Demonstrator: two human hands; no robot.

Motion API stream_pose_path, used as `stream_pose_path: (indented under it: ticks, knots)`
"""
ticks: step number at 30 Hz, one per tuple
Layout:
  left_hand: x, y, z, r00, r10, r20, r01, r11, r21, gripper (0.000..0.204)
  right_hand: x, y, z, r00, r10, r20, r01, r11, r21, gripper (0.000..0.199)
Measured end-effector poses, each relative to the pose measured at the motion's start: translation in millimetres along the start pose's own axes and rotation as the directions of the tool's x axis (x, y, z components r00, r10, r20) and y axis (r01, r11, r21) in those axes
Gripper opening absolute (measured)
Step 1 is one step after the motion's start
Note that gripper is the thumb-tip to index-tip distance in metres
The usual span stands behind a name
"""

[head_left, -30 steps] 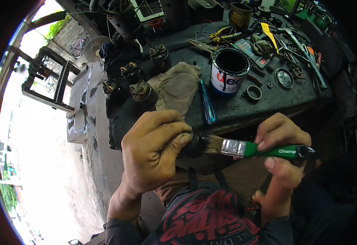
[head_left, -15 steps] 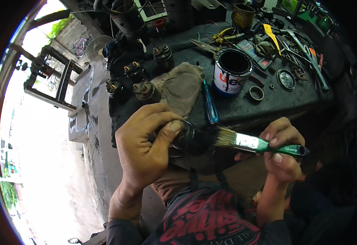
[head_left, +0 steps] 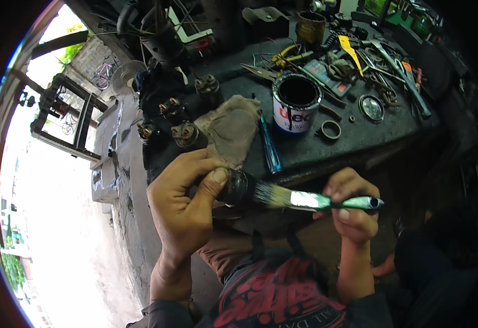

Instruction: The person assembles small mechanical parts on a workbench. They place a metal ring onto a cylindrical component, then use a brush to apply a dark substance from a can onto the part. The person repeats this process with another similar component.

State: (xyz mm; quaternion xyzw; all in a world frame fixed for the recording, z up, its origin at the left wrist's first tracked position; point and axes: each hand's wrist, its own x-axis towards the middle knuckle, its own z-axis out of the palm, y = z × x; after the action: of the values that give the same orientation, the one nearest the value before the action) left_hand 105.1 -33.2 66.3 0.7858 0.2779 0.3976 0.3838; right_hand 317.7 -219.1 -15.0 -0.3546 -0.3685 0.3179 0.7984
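My left hand [head_left: 187,197] grips a dark cylindrical part [head_left: 235,188] between thumb and fingers, above the bench's front edge. In my right hand [head_left: 354,205] is a paintbrush [head_left: 310,200] with a green handle and pale metal band. Its bristles, dark at the tip, point left and meet the cylinder's right end. Behind my hands stands an open paint can [head_left: 297,120], white and blue, with black paint inside and down its side. Several cylindrical parts with copper-coloured terminals, one of them a dark terminal part [head_left: 187,134], stand at the bench's left.
A dusty cloth [head_left: 230,128] and a blue screwdriver [head_left: 270,145] lie left of the can. To its right are a metal ring [head_left: 331,130] and a round disc [head_left: 371,108]. Pliers [head_left: 261,72], a multimeter [head_left: 321,75] and heaped tools cover the bench's back right.
The paintbrush has moved left and its bristles now press on the cylindrical part. My left hand, still holding that part, has shifted slightly left. The bench view has shifted a little.
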Motion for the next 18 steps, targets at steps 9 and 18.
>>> stream_pose_path:
  ticks: [9,18]
  knots:
    - [-2.7,14.8,5.1,0.987,0.138,0.08,-0.153,0.96,0.234,0.01,35.6,-74.6,24.9,0.994,0.02,0.104,0.025,0.909,-0.417,0.034]
    - [-8.6,16.8,4.5,0.982,0.163,0.095,-0.184,0.939,0.29,0.012,64.7,-75.8,54.4,0.98,0.073,0.186,0.017,0.897,-0.442,0.032]
